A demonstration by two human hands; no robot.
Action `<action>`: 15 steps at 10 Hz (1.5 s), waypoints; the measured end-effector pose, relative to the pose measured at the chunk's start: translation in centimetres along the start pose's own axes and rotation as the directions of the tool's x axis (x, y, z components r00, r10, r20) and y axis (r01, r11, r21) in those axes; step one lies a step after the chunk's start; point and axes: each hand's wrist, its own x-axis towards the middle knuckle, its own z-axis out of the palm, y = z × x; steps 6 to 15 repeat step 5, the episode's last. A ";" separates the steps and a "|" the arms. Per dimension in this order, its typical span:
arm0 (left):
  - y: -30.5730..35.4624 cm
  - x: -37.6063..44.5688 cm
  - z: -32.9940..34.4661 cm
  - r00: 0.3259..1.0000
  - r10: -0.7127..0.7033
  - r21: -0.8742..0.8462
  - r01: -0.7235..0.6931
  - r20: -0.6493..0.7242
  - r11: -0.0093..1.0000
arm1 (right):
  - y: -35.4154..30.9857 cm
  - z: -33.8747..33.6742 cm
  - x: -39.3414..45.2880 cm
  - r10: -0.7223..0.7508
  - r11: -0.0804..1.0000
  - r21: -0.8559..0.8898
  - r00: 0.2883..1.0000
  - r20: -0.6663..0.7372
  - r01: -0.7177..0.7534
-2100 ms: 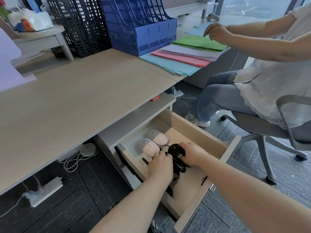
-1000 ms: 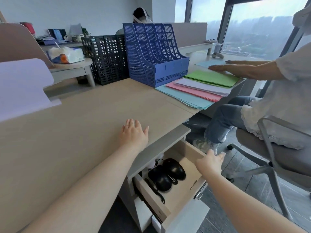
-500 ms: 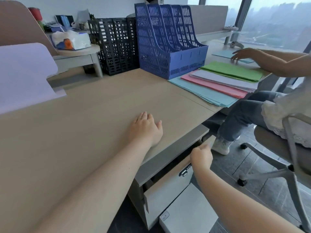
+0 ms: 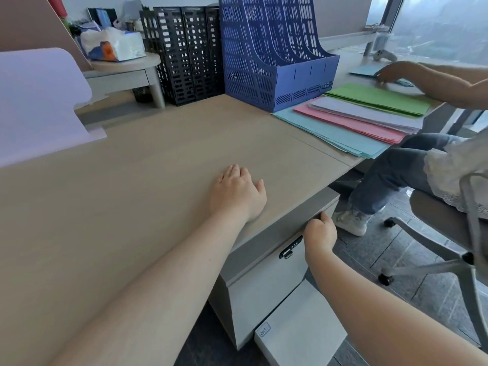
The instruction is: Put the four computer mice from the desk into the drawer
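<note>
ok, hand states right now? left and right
Left hand: open, empty, palm down on the desk.
Right hand: fingers curled at the top edge of the shut drawer, holding no object.

The desk (image 4: 148, 186) has a pale wood-grain top, matt and smooth, and the drawer (image 4: 266, 281) front beneath is plain grey-white – flat, dull, with a small dark shiny lock (image 4: 290, 250). The blue rack (image 4: 277, 56) and black rack (image 4: 184, 51) look like perforated plastic – the folders (image 4: 364, 120) beside them thin matt paper in green, lilac, pink and blue.
</note>
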 end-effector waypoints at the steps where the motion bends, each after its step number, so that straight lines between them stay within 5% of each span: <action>1: 0.0 -0.1 0.0 1.000 0.001 -0.007 -0.001 -0.002 1.000 | -0.2 -0.8 0.2 0.051 0.998 0.040 0.998 0.047 -0.053; 2: 0.1 -0.1 -0.1 1.000 -0.006 -0.006 0.006 -0.003 1.000 | -0.3 -1.9 0.8 0.144 0.974 0.158 0.982 0.119 -0.162; 5: 0.1 -1.2 -0.1 1.000 -0.023 -0.072 0.023 -0.005 0.997 | -1.5 -3.8 1.7 0.192 0.981 -0.028 0.940 0.284 -0.192; 15: 0.1 -1.2 -0.1 1.000 -0.023 -0.072 0.023 -0.005 0.997 | -1.5 -3.8 1.7 0.192 0.981 -0.028 0.940 0.284 -0.192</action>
